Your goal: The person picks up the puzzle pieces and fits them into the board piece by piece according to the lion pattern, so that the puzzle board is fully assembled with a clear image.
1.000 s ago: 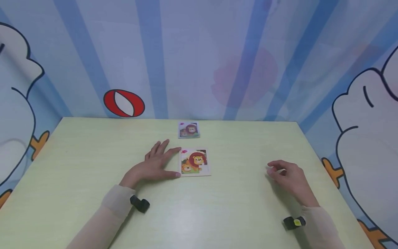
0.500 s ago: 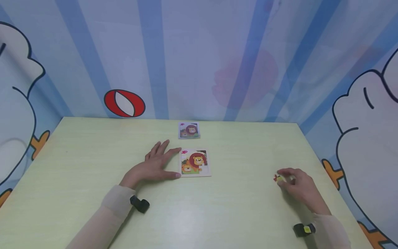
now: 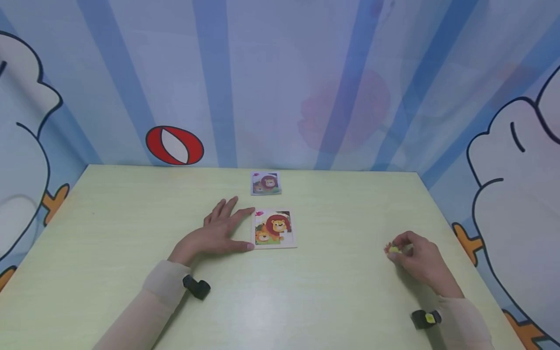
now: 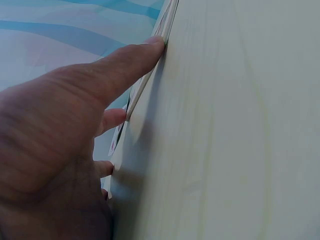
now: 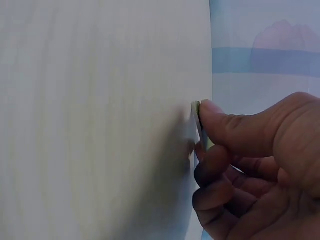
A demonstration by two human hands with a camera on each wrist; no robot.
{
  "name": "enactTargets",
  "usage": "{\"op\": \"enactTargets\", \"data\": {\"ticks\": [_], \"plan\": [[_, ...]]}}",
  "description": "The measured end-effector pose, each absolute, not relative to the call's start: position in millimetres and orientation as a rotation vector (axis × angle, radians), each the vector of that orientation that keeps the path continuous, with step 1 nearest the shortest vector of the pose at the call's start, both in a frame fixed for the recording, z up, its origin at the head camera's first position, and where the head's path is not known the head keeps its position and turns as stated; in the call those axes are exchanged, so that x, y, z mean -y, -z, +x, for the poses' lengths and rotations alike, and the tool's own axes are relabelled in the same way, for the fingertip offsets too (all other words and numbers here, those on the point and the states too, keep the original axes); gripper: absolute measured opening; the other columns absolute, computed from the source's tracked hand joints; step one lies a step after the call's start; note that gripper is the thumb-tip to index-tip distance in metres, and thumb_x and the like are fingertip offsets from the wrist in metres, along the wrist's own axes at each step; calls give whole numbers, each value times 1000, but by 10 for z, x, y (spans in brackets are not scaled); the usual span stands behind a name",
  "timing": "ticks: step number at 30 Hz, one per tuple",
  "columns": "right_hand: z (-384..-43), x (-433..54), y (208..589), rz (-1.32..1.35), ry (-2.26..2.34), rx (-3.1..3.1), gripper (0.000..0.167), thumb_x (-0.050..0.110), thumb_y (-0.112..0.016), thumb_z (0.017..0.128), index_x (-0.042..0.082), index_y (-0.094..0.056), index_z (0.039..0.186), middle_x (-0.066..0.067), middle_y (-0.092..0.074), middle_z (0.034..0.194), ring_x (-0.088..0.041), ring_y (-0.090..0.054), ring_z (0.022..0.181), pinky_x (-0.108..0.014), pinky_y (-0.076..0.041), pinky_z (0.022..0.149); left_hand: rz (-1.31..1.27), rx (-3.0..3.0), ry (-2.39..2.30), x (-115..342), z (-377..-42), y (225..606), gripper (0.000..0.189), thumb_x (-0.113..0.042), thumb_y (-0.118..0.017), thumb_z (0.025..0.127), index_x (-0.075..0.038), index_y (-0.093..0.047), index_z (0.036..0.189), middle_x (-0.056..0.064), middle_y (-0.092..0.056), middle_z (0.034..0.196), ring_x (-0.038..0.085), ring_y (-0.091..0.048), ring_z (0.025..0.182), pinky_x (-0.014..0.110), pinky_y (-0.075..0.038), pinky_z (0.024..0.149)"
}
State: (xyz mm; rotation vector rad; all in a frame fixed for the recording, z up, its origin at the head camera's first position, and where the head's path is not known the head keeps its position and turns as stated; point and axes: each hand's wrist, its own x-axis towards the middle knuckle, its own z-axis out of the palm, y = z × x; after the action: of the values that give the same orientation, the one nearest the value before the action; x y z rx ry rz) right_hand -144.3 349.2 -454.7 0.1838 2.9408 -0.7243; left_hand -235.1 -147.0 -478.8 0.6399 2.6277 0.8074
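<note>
A square lion jigsaw puzzle [image 3: 273, 228] lies flat mid-table, with a white gap at the lower right of its picture. At its left edge rests my left hand [image 3: 213, 235], thumb and index tips touching the two left corners and the fingers spread. Off to the right, my right hand [image 3: 420, 256] pinches a small yellow-green puzzle piece [image 3: 392, 249] with reddish bits between thumb and index finger. The right wrist view shows the thin edge of that puzzle piece [image 5: 196, 116] just above the table, its printed face mostly hidden.
Behind the puzzle, near the table's back edge, lies a smaller card [image 3: 266, 183] bearing a similar lion picture. The pale wooden table [image 3: 341, 296] backs onto a blue striped curtain [image 3: 271, 87].
My right hand has shifted right and nearer the person, and the piece in its pinch has come into clearer view. Left hand and puzzle stay still.
</note>
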Motion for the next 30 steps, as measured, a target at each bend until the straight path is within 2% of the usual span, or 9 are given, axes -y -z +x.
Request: {"op": "enactTargets", "data": {"ticks": [4, 8, 15, 21, 30], "plan": [[-1485, -3417, 4532, 142, 781, -3008, 25, 21, -77, 99, 3, -70, 114, -18, -76, 107, -27, -75, 90, -34, -56, 71, 642, -2626, -793, 1468, -2347, 4764, 98, -59, -78, 90, -31, -30, 170, 16, 0, 183, 51, 7, 167, 81, -6, 128], [-1534, -3309, 4489, 42, 871, -3048, 18, 15, -75, 101, 3, -74, 114, -15, -79, 101, -23, -75, 85, -30, -55, 68, 640, -2627, -778, 1464, -2344, 4754, 97, -58, -78, 91, -31, -30, 171, 15, 0, 183, 51, 6, 167, 81, -7, 128], [-1616, -3132, 4420, -121, 1025, -3011, 22, 18, -73, 103, 8, -77, 123, -13, -79, 106, -20, -76, 87, -24, -56, 72, 636, -2631, -773, 1448, -2346, 4766, 97, -56, -79, 91, -31, -30, 171, 15, 0, 183, 49, 7, 168, 81, -7, 128], [-1673, -2990, 4422, -117, 1169, -2924, 21, 18, -75, 101, 7, -77, 119, -13, -78, 101, -17, -77, 80, -24, -58, 70, 644, -2629, -778, 1442, -2350, 4781, 98, -56, -79, 90, -30, -30, 171, 15, 0, 183, 50, 7, 167, 81, -7, 128], [-1792, -2742, 4438, -87, 1361, -2789, 20, 16, -75, 101, 1, -75, 114, -18, -80, 99, -20, -79, 76, -31, -65, 69, 644, -2629, -785, 1468, -2341, 4757, 98, -57, -79, 90, -30, -30, 171, 16, 0, 183, 50, 7, 167, 82, -7, 127]]}}
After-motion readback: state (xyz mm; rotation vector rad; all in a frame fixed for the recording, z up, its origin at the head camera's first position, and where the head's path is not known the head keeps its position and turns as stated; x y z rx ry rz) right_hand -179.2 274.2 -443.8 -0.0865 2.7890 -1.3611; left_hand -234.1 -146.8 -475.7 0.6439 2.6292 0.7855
